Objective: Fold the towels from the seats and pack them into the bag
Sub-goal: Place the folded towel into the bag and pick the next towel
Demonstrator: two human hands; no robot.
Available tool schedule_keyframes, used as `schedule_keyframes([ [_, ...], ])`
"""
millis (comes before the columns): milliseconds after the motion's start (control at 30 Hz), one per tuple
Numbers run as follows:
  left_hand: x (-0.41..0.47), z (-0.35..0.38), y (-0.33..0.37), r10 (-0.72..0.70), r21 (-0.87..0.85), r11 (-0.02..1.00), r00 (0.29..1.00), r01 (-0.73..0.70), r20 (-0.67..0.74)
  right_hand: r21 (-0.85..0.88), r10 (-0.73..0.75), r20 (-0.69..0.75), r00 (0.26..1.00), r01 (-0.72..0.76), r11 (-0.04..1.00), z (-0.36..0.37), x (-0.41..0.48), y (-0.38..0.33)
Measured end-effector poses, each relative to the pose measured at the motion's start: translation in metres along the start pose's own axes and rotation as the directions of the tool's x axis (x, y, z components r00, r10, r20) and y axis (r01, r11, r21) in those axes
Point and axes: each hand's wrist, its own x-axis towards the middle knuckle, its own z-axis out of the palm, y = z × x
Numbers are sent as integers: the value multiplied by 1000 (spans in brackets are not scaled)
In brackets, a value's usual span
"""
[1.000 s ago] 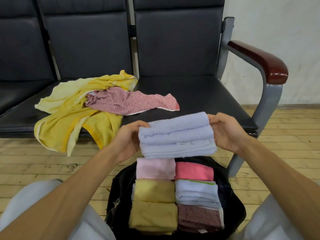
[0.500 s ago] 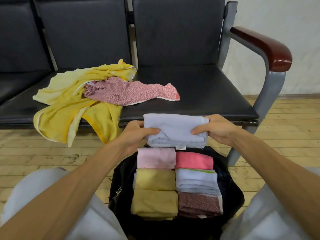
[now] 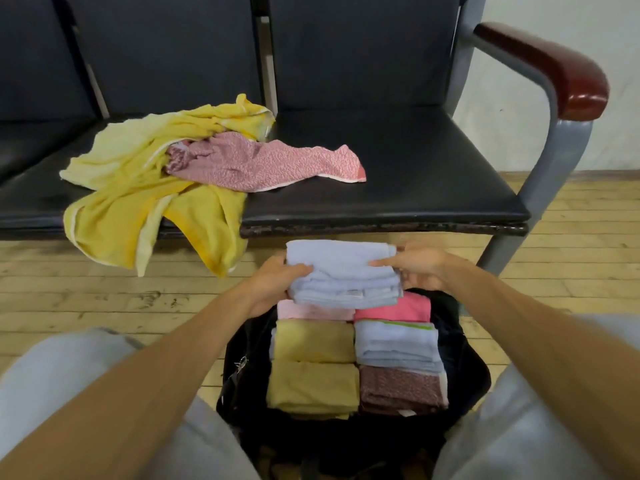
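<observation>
Pale blue folded towel is hovering just above the far end of the open black bag, gripped from both sides. The left hand is pinching its left edge, thumb lying on top and fingers tucked under the layers; the right hand is clamping the right edge the same way, thumb stretched across the top fold. Both hands are curling round the cloth, not spreading flat. Inside the bag, six folded pieces are sitting in two rows: a light pink towel and a coral towel at the far end, partly under the held towel, then a mustard towel beside a second blue towel with a green edge, then another mustard piece beside a maroon patterned towel nearest the person. The bag is standing on the wooden floor between the person's knees. On the black seats behind it, a crumpled yellow towel is hanging over the front edge, and a pink patterned towel is lying partly on top of it, stretching onto the right-hand seat. A reddish-brown armrest is capping the grey frame at the right.
</observation>
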Motion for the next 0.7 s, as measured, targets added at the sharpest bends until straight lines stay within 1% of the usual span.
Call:
schedule_keyframes([
  [67,6,-3,-15,-71,-60,996,997,71,0,20,103,50,993,-104,994,5,10,11],
  [133,13,-8,-36,-133,-58,990,991,132,-14,-26,171,118,978,-169,985,12,23,29],
  [167,15,-11,-46,-160,-50,986,987,159,-10,-84,198,138,970,-188,979,16,29,38],
  [200,18,-13,-57,-188,-40,981,982,188,-8,-161,220,127,967,-199,967,21,36,49],
  [300,22,-19,-88,-233,82,969,973,232,5,-404,244,22,970,-215,889,37,53,78],
  [367,28,-23,-111,-235,180,956,972,232,-6,-503,198,-49,979,-195,842,48,67,95],
  [433,33,-27,-132,-238,227,943,970,244,-53,-584,79,-77,994,-109,804,58,82,112],
  [500,39,-30,-145,-208,294,927,971,234,-116,-652,-16,-85,996,-43,757,67,93,124],
  [600,46,-32,-155,-144,402,893,975,202,-171,-634,-86,-59,995,29,772,70,111,152],
  [700,52,-32,-167,-110,512,841,981,177,-159,-616,-66,-82,994,1,788,69,125,178],
])
